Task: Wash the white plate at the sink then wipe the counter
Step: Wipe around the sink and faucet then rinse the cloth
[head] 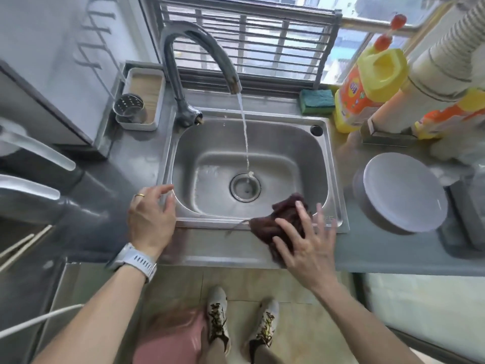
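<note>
Now the right hand (305, 245) is pressing a dark maroon cloth (282, 223) flat against the front rim of the sink (262, 254), its grip spread wide with straight fingers lying over the fabric rather than curling round it. The left hand (151, 216) is resting at the sink's left front corner, its grip loose and holding nothing. The white plate (404, 191) is sitting on the grey surface (380, 248) to the right of the basin, well apart from both hands, and it looks already washed and set aside, so the wiping seems to be the step under way.

To do this well, the palm should be bearing down evenly so the whole cloth is dragging, not just its near edge; part of it is hanging over into the basin and would be better gathered under the hand. Sweeping toward the basin would be carrying drips into it rather than onto the floor. Working rightward, the cloth is going to meet the plate, which may need lifting. Water (244, 132) is running from the tap (199, 56) and probably wants shutting off.
</note>
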Tool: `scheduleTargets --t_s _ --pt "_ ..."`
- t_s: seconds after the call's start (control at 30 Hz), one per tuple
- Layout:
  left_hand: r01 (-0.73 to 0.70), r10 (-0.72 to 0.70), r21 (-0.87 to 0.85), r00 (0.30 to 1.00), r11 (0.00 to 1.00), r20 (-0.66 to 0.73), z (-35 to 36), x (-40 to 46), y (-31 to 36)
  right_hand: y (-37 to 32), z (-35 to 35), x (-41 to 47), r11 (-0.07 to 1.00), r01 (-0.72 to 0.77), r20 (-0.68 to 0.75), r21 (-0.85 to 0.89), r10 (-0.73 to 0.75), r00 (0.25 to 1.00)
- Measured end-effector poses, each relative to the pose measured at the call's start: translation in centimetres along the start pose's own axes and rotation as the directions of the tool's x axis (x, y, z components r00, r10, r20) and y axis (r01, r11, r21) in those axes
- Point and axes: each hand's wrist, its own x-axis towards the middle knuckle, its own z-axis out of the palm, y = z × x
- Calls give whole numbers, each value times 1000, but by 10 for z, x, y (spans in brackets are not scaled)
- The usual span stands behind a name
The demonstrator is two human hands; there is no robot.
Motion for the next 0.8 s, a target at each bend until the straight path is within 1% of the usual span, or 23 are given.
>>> scheduleTargets --t_s 0.03,0.07,0.1,0.17,0.2,0.23,0.3,0.4,0.43,0.5,0.57,0.6,0.67,0.7,0.73,0.8 --pt "8 -8 -21 1000 1000 3 -2 0 0 25 -9 -6 997 -80 47 -5 80 996" --pt "17 -16 -42 1000 999 8 -4 0 0 42 -16 -11 993 -117 76 -3 117 990" --pt "27 -26 -60 1000 998 14 -6 -1 0 49 -19 -15 992 -126 94 26 123 988" --pt "51 -49 -82 999 995 22 -10 0 -5 32 -18 -16 979 -127 93 160 113 989" --pt "61 -59 -88 998 994 24 -12 1 -8 13 -13 -17 971 -108 76 211 94 993" --pt "74 -72 -94 997 993 22 -15 1 -11 -11 -5 -17 966 -58 47 251 47 998" --pt "93 -93 -105 996 990 2 -21 2 -17 -70 14 -11 948 101 -16 303 -100 995" --pt "107 -113 -99 992 989 -57 -33 4 -28 -176 40 13 889 334 -81 314 -325 942" --pt "109 -117 -101 990 989 -76 -37 5 -32 -211 46 23 876 369 -75 311 -364 928" --pt "119 -131 -111 986 987 -103 -46 6 -42 -264 54 43 888 337 -44 312 -341 939" --pt "132 -147 -124 981 983 -123 -56 9 -53 -290 58 56 912 279 -44 301 -279 959" --pt "139 -156 -132 979 981 -131 -60 10 -57 -294 58 59 913 285 -48 292 -284 958" --pt "147 -168 -142 974 979 -150 -66 10 -64 -291 57 64 895 362 -53 261 -361 931" --pt "151 -174 -149 972 977 -158 -68 10 -67 -288 57 70 883 401 -32 244 -406 913" --pt "154 -180 -162 970 975 -162 -70 10 -70 -285 57 79 876 425 -2 230 -436 900" --pt "152 -186 -200 968 968 -167 -71 12 -74 -284 57 111 873 428 38 235 -448 893"
